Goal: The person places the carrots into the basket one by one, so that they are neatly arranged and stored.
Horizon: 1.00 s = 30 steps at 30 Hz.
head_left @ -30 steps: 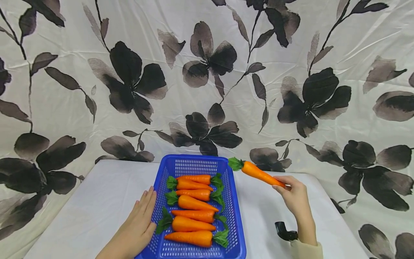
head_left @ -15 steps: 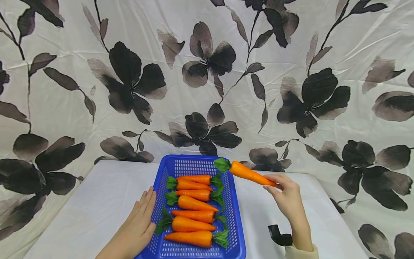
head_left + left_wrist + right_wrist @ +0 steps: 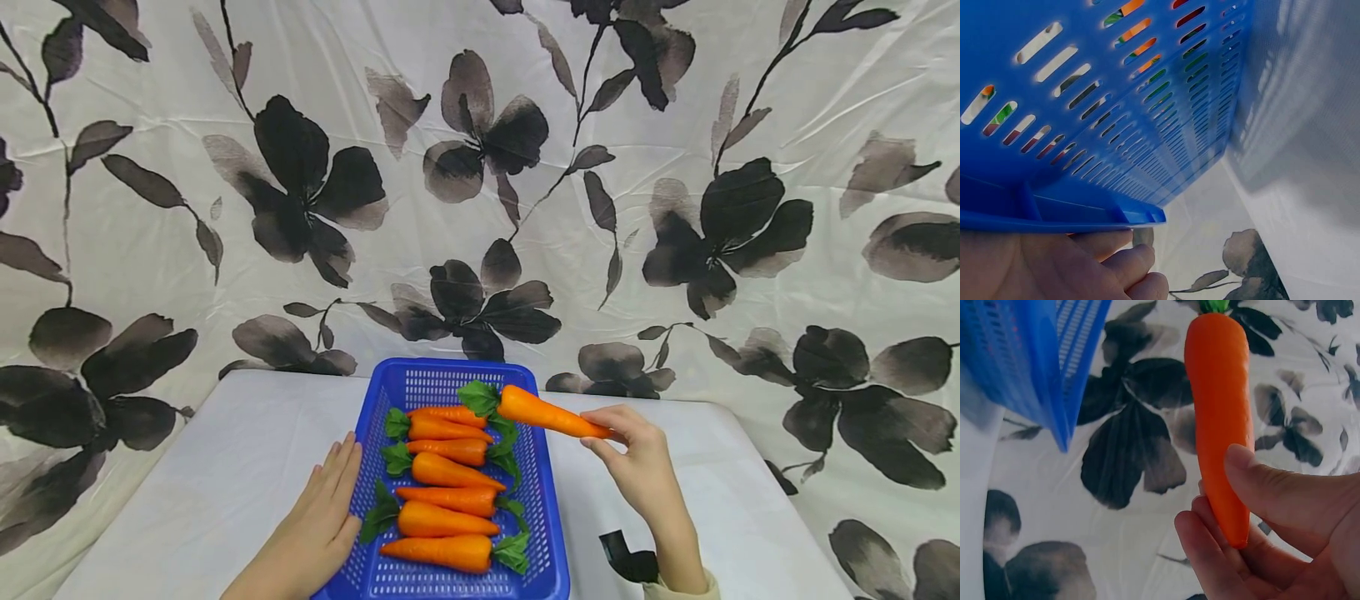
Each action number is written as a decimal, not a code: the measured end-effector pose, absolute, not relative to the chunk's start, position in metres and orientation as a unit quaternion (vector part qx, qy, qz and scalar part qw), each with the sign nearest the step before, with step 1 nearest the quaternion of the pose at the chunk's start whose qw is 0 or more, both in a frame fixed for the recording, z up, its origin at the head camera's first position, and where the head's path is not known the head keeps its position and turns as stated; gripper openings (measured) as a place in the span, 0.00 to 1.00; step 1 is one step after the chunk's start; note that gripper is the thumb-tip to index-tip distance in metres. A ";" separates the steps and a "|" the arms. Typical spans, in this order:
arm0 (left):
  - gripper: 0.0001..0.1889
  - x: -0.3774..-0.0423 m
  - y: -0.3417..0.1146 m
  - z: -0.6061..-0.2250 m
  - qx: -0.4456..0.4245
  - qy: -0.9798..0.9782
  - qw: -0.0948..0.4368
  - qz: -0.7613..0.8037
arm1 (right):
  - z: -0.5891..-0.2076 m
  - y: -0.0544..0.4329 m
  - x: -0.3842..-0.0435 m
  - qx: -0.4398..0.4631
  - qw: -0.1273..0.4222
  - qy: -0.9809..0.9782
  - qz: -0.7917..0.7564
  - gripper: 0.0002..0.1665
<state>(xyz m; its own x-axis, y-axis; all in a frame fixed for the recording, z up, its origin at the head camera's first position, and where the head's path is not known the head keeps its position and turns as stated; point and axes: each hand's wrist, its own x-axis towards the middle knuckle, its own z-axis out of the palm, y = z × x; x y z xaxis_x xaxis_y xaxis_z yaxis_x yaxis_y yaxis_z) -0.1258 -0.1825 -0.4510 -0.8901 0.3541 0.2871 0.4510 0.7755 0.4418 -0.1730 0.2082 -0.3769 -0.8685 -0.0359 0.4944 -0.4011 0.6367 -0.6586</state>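
Note:
My right hand (image 3: 633,454) pinches a carrot (image 3: 551,413) near its narrow tip, thumb on one side and fingers on the other. The carrot's leafy top points left, over the far right part of a blue plastic basket (image 3: 557,533). In the right wrist view the carrot (image 3: 1219,394) stands almost upright in the grip. My left hand (image 3: 318,517) lies with straight fingers along the basket's left rim. The left wrist view shows that hand's fingers (image 3: 1129,265) under the rim, against the outside. Several carrots (image 3: 450,522) lie crosswise in the basket, their tops facing alternate sides.
The basket stands on a white-covered table (image 3: 225,450). A floral cloth (image 3: 480,208) hangs behind the table. A black bent piece (image 3: 628,558) sits beside my right wrist, attached to it as far as I can tell.
My right hand has moved left and slightly down with the carrot, whose leafy end has passed from beside the basket's rim to above its inside. My left hand has stayed still.

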 end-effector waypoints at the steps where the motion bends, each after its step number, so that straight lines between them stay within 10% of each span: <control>1: 0.39 -0.126 -0.183 -0.451 -0.215 -0.938 0.094 -0.256 | -0.377 0.206 -0.172 0.128 0.222 -0.877 0.406 0.18; 30: 0.39 -0.127 -0.183 -0.453 -0.223 -0.936 0.117 -0.246 | -0.361 0.151 -0.154 0.291 0.079 -0.886 0.351 0.13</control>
